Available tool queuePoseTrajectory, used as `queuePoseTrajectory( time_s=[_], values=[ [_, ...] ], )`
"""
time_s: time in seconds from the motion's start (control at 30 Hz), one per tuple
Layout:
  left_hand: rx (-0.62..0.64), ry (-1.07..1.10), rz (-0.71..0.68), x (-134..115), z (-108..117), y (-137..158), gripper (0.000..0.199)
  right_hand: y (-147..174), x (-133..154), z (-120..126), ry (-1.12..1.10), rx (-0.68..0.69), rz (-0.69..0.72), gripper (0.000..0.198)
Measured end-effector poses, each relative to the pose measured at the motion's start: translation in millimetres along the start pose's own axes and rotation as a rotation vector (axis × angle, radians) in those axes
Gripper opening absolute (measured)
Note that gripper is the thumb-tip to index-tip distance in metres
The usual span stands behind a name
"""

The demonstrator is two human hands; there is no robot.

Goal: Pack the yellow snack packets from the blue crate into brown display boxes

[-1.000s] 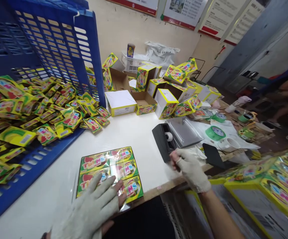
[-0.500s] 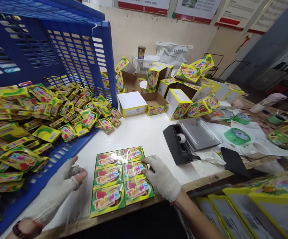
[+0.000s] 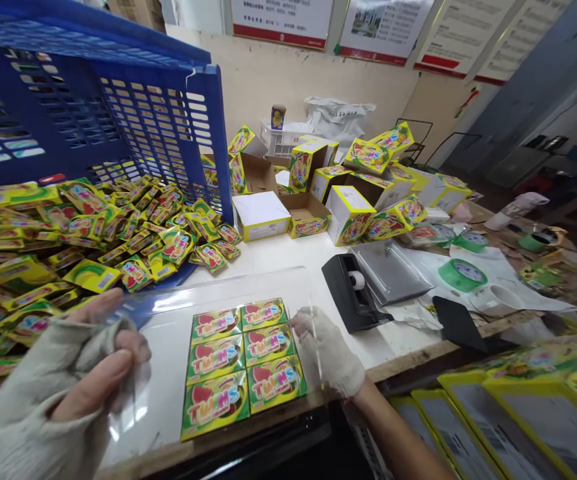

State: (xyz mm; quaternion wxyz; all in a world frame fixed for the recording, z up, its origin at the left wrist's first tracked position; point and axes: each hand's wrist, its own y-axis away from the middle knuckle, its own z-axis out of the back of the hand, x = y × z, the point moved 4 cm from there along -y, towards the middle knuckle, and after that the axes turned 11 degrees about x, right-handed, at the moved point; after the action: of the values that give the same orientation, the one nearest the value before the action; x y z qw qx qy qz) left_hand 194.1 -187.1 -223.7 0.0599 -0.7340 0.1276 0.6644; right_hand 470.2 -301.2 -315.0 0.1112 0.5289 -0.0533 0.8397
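Note:
My left hand [image 3: 76, 373], in a white fingerless glove, pinches the left side of a clear plastic sheet [image 3: 168, 301] between thumb and fingers. The sheet is raised and tilted above six small watermelon-print boxes [image 3: 218, 357], laid flat in two columns near the table's front edge. Just right of these boxes is my gloved right hand [image 3: 331, 350], seen partly through the sheet's right edge. Its fingers are slightly bent and apart, with nothing visible in them; whether the fingertips touch the sheet is unclear.
A blue crate [image 3: 208, 140] lies on its side at left, with a heap of small boxes [image 3: 133, 233] spilling out. A black tape dispenser [image 3: 351, 293] stands beside stacked clear sheets [image 3: 391, 270]. Display cartons [image 3: 351, 213] line the back; green tape [image 3: 462, 275] lies right.
My left hand has come nearer the camera and now holds a clear sheet above the boxes. My right hand has shifted slightly off the boxes' right edge. The view has tilted a little.

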Motion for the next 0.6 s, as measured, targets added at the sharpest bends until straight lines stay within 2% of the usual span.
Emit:
queuePoseTrajectory(
  time_s=[0.07, 0.13, 0.2, 0.27, 0.4, 0.5, 0.6],
  values=[
    [0.074, 0.036, -0.048, 5, -16, -5, 0.071, 2, -1, 5, -0.253, 0.011, -0.047, 0.047],
    [0.122, 0.078, -0.018, 14, -26, -10, 0.065, 4, -2, 3, -0.601, 0.153, -0.118, 0.068],
    [0.136, 0.094, 0.030, 21, -30, -14, 0.065, 6, 1, -1, -0.870, 0.287, -0.157, 0.076],
    [0.127, 0.093, 0.061, 25, -31, -17, 0.067, 8, 4, 0, -0.989, 0.323, -0.176, 0.076],
    [0.120, 0.076, 0.082, 32, -33, -22, 0.069, 8, 7, 4, -0.942, 0.266, -0.176, 0.063],
    [0.181, 0.027, 0.060, 43, -34, -30, 0.067, 4, 4, 8, -0.755, 0.206, -0.168, 0.045],
    [0.258, -0.109, 0.044, 60, -33, -45, 0.065, -3, -6, 8, -0.656, 0.171, -0.192, 0.040]
  ],
)
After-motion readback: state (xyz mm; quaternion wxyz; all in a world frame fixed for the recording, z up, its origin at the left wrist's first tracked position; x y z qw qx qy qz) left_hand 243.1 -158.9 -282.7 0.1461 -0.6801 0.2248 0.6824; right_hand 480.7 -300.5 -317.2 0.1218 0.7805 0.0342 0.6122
